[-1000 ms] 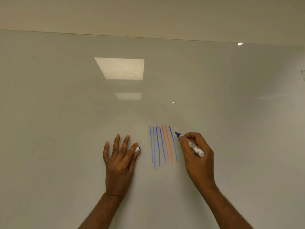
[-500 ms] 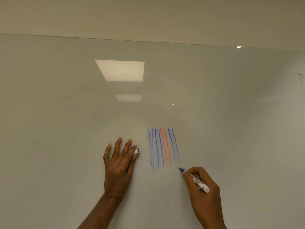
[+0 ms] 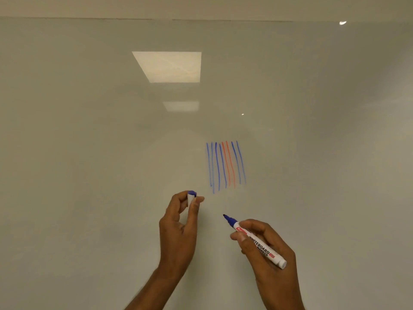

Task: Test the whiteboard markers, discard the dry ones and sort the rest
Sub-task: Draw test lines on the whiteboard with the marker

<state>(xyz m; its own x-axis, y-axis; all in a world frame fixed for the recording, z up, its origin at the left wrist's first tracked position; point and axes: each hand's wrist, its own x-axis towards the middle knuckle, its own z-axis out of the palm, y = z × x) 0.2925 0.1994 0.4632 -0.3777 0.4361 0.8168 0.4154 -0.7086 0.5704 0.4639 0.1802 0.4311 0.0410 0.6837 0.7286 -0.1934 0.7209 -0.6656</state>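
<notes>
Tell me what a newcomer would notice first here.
The cluster of blue and red test strokes on the whiteboard stands out first. Below it, the right hand holds an uncapped blue marker, while the left hand pinches its cap. A ceiling light's reflection glares upper centre.

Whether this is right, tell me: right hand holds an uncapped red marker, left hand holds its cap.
Wrong colour: the head view shows the uncapped marker in the right hand is blue, not red. The left hand holds its cap.

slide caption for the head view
Right hand holds an uncapped blue marker, left hand pinches the cap, below blue and red test strokes on the whiteboard.
</notes>
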